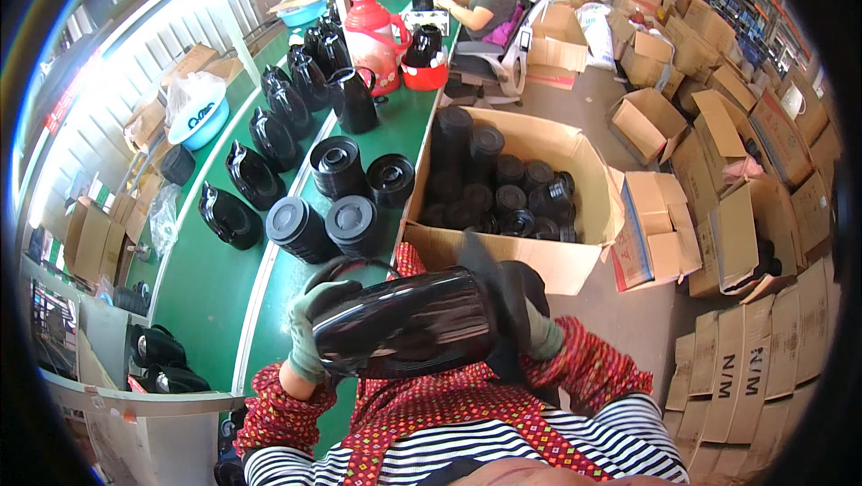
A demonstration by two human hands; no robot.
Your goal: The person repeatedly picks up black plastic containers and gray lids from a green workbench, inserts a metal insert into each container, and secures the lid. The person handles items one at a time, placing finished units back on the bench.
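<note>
A shiny black jug (409,324) lies sideways in front of my body, held between both hands. My left hand (316,329), in a pale green glove, is closed round its left end, beside a curved black handle. At the jug's other end is my right hand (541,333), also gloved. Its fingers are mostly hidden behind a dark, blurred flap-like piece (498,284); whether this is cloth or a jug part I cannot tell. Just beyond the jug, stacks of round black ribbed parts (301,227) stand on the green conveyor table (220,284).
Rows of black jugs (254,176) stand along the table, near a red-and-white flask (370,41) and a red basin (425,75). At right, an open carton (539,257) holds black cylindrical parts. Cardboard boxes (655,230) crowd the floor. A co-worker (492,1) sits farther along.
</note>
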